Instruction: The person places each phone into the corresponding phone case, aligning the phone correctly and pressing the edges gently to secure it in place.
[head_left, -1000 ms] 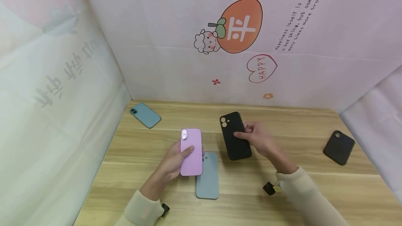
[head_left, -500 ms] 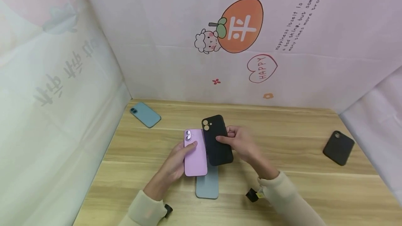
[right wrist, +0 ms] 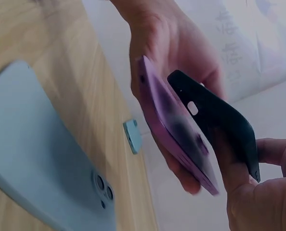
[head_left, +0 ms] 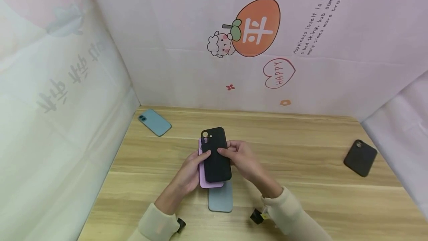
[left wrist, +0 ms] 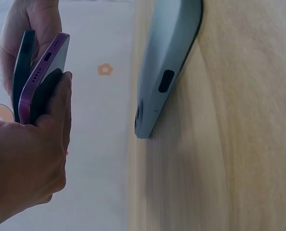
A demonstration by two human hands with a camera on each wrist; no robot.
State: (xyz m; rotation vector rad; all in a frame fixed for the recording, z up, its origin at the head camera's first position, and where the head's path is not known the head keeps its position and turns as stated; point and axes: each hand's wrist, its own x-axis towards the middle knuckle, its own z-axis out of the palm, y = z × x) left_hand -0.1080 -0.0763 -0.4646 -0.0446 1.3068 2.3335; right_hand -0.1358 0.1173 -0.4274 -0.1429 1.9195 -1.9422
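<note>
In the head view, my left hand grips a lilac phone with its back and camera lenses facing up. My right hand pinches a black phone case by its right side, thumb on the back. The case lies over most of the phone, slightly up and to the right, and my left thumb touches its left part. In the right wrist view, a wedge-shaped gap shows between the phone and the case, whose camera cutout is visible. The left wrist view shows the phone's port edge.
A grey-blue phone lies on the wooden table below my hands, partly covered. Another blue phone lies at the back left. A dark phone case lies far right. Printed cloth walls stand behind and at the sides.
My right hand has moved left, bringing the black case from beside the lilac phone to over it. My left hand has shifted slightly right, and its thumb now touches the case.
</note>
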